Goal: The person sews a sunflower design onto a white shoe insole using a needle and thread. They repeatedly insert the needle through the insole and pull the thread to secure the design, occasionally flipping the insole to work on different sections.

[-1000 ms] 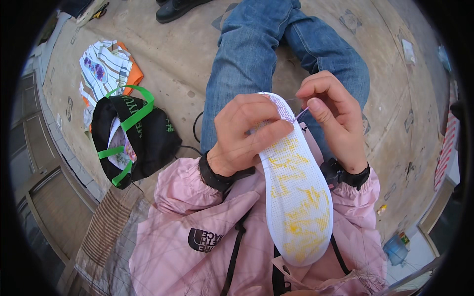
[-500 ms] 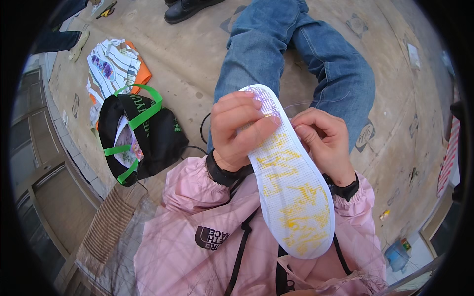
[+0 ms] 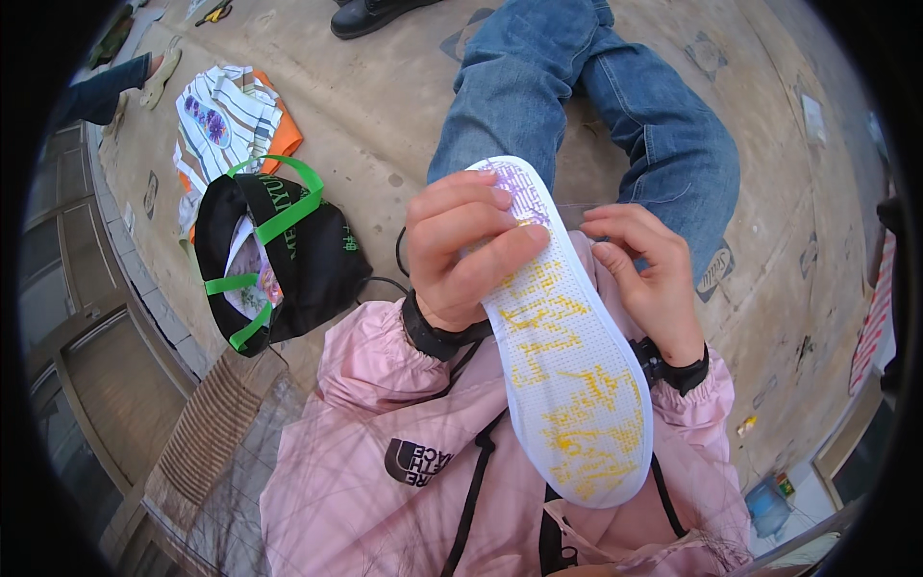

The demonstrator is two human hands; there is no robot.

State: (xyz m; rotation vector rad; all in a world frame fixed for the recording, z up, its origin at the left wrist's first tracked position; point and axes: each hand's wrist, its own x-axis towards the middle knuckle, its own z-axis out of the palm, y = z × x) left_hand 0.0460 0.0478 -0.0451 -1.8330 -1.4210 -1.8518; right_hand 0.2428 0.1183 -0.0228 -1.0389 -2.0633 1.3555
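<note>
A white embroidered insole (image 3: 534,370) lies slanted across my lap, its narrower end up and away from me. Yellow stitching covers much of its lower part, purple stitching its top end. My left hand (image 3: 466,255) grips the upper part from its left edge, fingers over the face. Just right of the insole is my right hand (image 3: 654,279), its fingers bent and the thumb apart from them. A thin pale thread (image 3: 569,205) shows faintly between the insole's upper edge and the right fingertips. I cannot make out a needle.
A black bag with green handles (image 3: 312,252) stands at the left, with papers inside. Beyond it lie striped and orange cloths (image 3: 231,125) with a purple-patterned insole on top. Jeans-clad legs (image 3: 635,125) stretch ahead. Yellow-handled scissors (image 3: 213,14) lie far left, near another person's foot (image 3: 161,79).
My right hand has moved slightly right, away from the insole's edge, and its thumb and fingers have parted. The left hand keeps its hold on the insole.
</note>
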